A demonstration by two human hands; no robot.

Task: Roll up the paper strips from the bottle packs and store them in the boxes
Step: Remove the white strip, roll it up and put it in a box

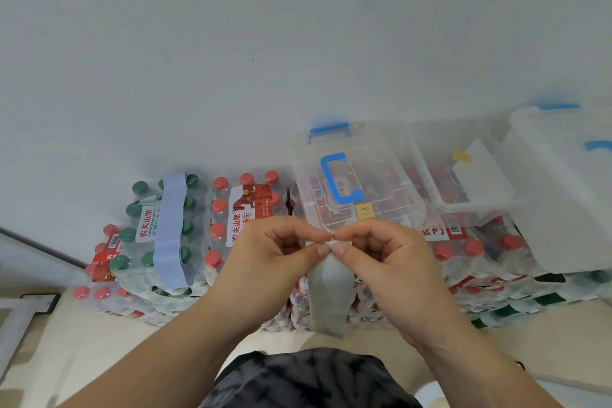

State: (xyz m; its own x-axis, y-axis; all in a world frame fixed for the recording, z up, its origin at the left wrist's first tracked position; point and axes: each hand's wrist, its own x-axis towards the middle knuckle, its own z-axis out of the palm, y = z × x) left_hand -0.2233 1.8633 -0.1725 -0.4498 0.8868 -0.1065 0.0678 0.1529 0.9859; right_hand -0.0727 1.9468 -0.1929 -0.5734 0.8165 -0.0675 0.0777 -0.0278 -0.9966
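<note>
A pale grey paper strip hangs down in front of me, its top end pinched between both thumbs and forefingers. My left hand pinches the top from the left, and my right hand pinches it from the right, fingertips meeting. Behind them a clear plastic box with a blue handle rests shut on the bottle packs. A second clear box sits open to its right. Another strip, light blue, lies over a green-capped bottle pack at the left.
Red-capped bottle packs fill the row along the white wall and stack lower at both sides. A box lid leans at the far right. The floor is beige; a grey rail crosses the lower left.
</note>
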